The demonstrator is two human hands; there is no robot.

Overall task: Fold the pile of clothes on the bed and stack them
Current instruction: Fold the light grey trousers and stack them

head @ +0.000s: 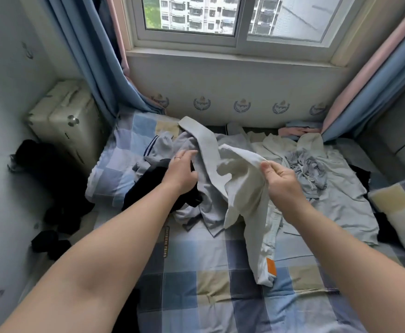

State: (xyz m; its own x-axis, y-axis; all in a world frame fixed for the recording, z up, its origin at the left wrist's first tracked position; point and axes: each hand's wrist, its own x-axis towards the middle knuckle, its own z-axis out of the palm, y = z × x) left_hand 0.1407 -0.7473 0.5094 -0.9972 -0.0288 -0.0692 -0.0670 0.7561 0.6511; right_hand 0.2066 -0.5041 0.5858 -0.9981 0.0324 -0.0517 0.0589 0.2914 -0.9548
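Note:
A loose pile of clothes (204,193) lies across the middle of the checked bed (196,280). My right hand (278,179) pinches the top edge of a white garment (244,188) with an orange label, lifting it so it hangs down over the bed. My left hand (182,171), a ring on one finger, reaches with relaxed fingers into the grey clothes beside a dark garment (148,186). A light grey garment (341,195) lies spread flat to the right, with a crumpled grey piece (305,169) on it.
A cream suitcase (64,121) stands left of the bed against the wall. Dark clothes (52,212) lie on the floor at the left. A checked pillow (398,212) sits at the right edge. Blue and pink curtains (95,56) hang beside the window.

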